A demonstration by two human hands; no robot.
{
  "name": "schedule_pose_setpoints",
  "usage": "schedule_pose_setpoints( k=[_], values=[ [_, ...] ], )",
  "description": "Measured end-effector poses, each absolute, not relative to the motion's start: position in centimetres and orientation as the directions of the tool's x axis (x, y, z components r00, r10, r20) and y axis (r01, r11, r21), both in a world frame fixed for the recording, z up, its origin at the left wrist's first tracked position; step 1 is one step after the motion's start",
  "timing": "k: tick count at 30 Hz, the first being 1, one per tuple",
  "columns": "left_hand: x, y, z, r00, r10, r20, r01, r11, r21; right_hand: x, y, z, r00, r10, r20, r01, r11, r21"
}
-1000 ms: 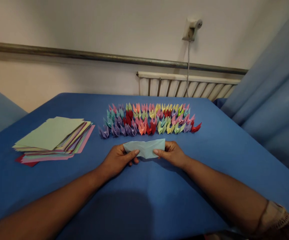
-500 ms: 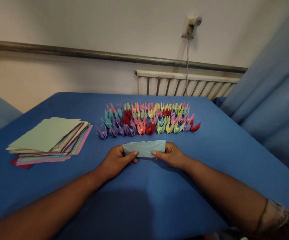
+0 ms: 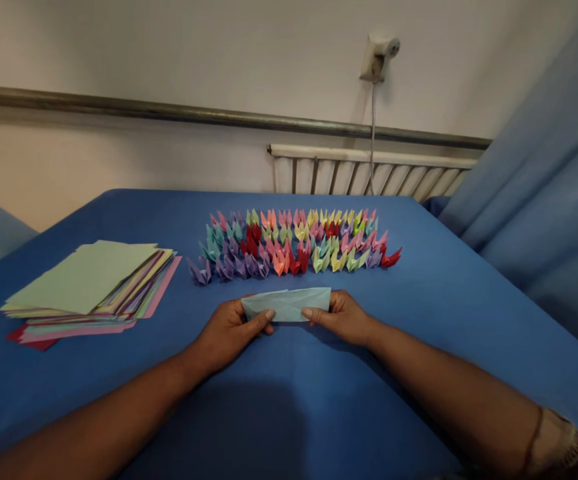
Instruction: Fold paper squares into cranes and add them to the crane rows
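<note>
From where I stand, both bare hands are busy with one strip of pale blue folded paper (image 3: 289, 303). The left hand (image 3: 229, 333) has its grip pinched on one end, thumb laid across the near face and fingers tucked behind; the right hand (image 3: 346, 319) pinches the other end in the same way, so the strip is stretched sideways between them. It sits in front of the origami cranes (image 3: 300, 261), on the person's side of the blue-covered counter (image 3: 289, 413), though I cannot tell whether its lower edge touches the cover.

The cranes stand close together in several rows (purple, red, coral, yellow, green, pink and teal among them), wing tips pointing up. Off to the left, well apart from the strip, lies an uneven stack of coloured paper (image 3: 83, 277), a pale green sheet on top and a red sheet (image 3: 39, 343) poking out at the bottom. Behind the counter a metal rail (image 3: 169, 110) runs along the wall, and a blue curtain (image 3: 543, 180) hangs on the right.
</note>
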State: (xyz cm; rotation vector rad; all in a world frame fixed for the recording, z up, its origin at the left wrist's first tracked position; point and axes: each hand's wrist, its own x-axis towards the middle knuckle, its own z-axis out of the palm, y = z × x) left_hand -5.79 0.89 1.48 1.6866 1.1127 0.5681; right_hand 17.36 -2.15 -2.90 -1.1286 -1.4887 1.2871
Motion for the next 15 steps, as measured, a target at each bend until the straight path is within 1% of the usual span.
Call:
schedule_pose_setpoints(
  k=[3,8,12,15],
  values=[
    [-5.82,0.88,1.56,0.435,0.894,-0.111,0.385,-0.074,0.92,17.26,-2.24,-2.73,-0.209,0.976,0.052,0.098,0.074,-0.992],
    [-5.69,0.93,1.85,0.361,0.928,-0.095,0.324,-0.029,0.946,17.19,-2.13,-2.46,-0.132,0.99,0.048,0.031,0.053,-0.998],
    [-5.67,0.89,2.04,0.333,0.938,-0.099,0.34,-0.022,0.94,17.5,-1.86,-2.24,-0.025,0.998,0.058,0.013,0.058,-0.998],
    [-5.64,0.85,2.2,0.321,0.942,-0.092,0.361,-0.032,0.932,17.63,-1.85,-1.99,0.014,0.998,0.056,0.004,0.056,-0.998]
  ],
)
